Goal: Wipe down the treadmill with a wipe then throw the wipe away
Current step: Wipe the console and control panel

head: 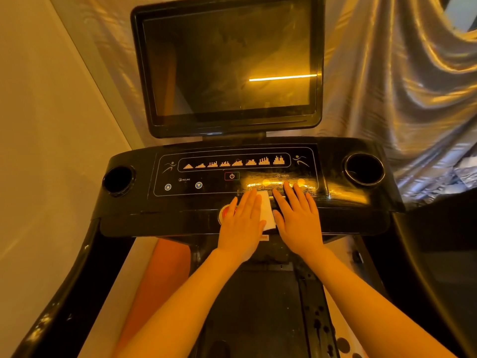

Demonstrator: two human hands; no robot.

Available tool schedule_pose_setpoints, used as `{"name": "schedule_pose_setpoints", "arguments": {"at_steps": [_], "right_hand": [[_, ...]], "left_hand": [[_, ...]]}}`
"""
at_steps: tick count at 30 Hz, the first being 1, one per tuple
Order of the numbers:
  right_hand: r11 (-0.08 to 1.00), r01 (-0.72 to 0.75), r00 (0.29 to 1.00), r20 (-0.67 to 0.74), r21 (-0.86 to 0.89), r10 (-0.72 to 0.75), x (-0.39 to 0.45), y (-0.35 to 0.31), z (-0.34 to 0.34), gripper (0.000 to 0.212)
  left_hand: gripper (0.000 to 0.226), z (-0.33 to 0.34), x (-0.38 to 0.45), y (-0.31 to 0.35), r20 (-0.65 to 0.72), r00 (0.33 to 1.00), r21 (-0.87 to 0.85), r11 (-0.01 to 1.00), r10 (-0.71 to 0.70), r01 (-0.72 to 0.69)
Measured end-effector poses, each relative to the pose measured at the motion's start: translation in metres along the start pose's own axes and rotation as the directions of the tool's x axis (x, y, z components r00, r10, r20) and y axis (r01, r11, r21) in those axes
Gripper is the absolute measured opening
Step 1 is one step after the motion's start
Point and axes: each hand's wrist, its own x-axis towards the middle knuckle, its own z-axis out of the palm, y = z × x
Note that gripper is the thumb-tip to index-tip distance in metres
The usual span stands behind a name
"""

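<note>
Two flat hands, left hand (242, 223) and right hand (299, 223), fingers (289, 195) straight, on white wipe (267, 213) atop treadmill console (180, 218)

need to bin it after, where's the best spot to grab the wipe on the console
Pinch the wipe's near edge, which shows bare between the left hand and right hand. Come from above at the console's front, since it lies flat with both hands flanking it.

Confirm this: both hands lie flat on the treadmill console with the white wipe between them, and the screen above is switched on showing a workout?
Not quite. In the head view the screen is dark, showing only reflections. The rest holds: both hands, left and right, lie flat with the wipe between.
</note>
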Motion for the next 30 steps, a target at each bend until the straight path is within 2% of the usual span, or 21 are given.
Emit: {"name": "schedule_pose_setpoints", "arguments": {"at_steps": [6,11,18,23,30], "right_hand": [[1.0,-0.017,1.0,-0.017,-0.009,0.017,0.004,-0.003,-0.005,0.056],[1.0,-0.019,0.999,-0.043,-0.01,0.019,0.022,-0.012,-0.004,0.055],[0.999,-0.007,0.999,-0.037,-0.034,0.006,0.078,-0.033,0.01,0.048],[0.997,-0.082,0.996,-0.045,-0.011,0.081,0.099,-0.047,0.015,0.053],[0.997,-0.078,0.995,-0.062,-0.02,0.076,0.099,-0.045,0.018,0.054]], "left_hand": [[0.07,-0.021,0.029,-0.02,0.073,0.996,-0.067,0.997,-0.042,0.046],[0.081,-0.032,0.058,-0.052,0.157,0.988,-0.081,0.996,-0.01,0.023],[0.072,-0.043,0.1,-0.096,0.148,0.989,-0.16,0.987,-0.004,0.028],[0.074,-0.045,0.11,-0.108,0.012,0.998,-0.137,0.989,0.055,-0.053],[0.073,-0.037,0.119,-0.115,0.075,0.989,-0.162,0.98,0.131,-0.118]]}}
